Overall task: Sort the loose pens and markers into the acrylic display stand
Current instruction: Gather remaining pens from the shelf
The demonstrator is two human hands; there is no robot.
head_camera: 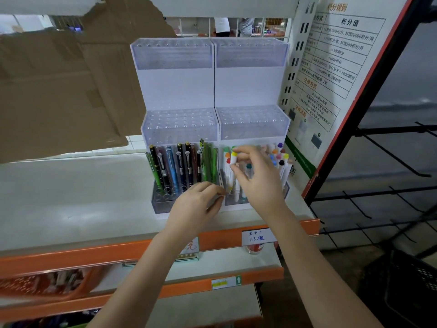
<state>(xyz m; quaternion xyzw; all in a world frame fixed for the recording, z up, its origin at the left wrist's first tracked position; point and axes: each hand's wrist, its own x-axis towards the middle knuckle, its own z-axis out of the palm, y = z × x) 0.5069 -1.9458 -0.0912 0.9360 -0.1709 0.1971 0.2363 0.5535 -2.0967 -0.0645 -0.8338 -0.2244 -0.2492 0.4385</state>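
Observation:
Two white and clear acrylic display stands (179, 91) stand side by side on the shelf. The left one holds several pens (179, 164) in its bottom tier. The right one holds several white markers with coloured caps (279, 157). My right hand (257, 178) pinches a yellow-capped white marker (233, 166) upright over the right stand's bottom tier. My left hand (194, 209) rests with curled fingers against the front of the stands where they meet. Whether it holds anything is hidden.
The stands sit on a grey shelf with an orange front edge (71, 256). A brown cardboard sheet (59, 86) hangs at the left. A printed poster board (331, 74) leans at the right beside a black wire rack (390, 162). Lower shelves hold a basket (47, 282) and labels.

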